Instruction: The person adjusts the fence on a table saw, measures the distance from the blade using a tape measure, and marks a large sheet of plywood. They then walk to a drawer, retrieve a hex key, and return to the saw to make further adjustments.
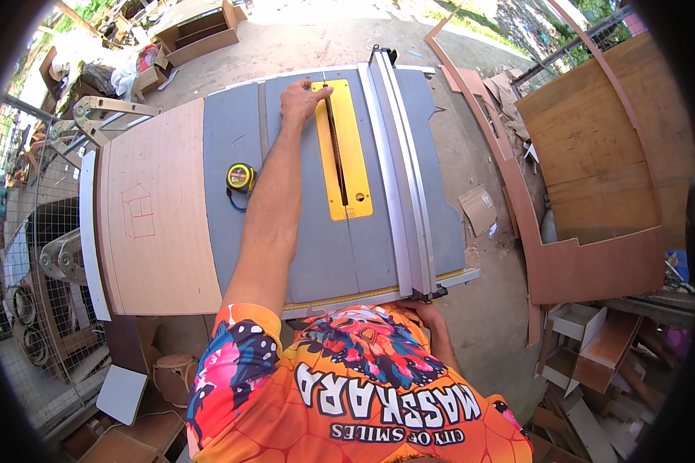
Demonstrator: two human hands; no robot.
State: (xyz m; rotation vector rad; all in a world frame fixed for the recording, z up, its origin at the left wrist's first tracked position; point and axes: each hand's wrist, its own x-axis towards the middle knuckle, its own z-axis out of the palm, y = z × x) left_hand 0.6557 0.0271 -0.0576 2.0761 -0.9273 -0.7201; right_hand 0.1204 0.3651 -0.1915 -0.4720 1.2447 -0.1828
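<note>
Head view, looking down on the grey table (239,135). Reaching with the left hand (298,100) to the far end of the yellow insert plate (354,154), set into the tabletop just left of the silver rip fence (401,170). With left thumb (323,93) out toward the far end of the dark slot (337,150) and the other fingers bunched at the plate's far left corner; impossible to say whether pinching or only touching. With right hand (426,312) low at the near rail (459,278), by the near end of the fence, partly hidden; grip unreadable.

To do it well, by own judgement: keep power off with fingers this close to the slot, and treat as bladed, not being able to see down inside. Bear on solid yellow, beside the slot, never in it. Check for a flush seat at every corner. Avoid leaning at full stretch; keep shirt (394,343) off the near rail.

Edges and room: open grey top left of the plate, but mind the tape measure (241,177) beside the left forearm. Beyond it, at far left, a pale wooden panel (162,147) with a red box sketch. Right of the fence, only a narrow grey strip, then concrete floor (483,328) with cardboard (477,208) and a large cut-out board (594,266).
</note>
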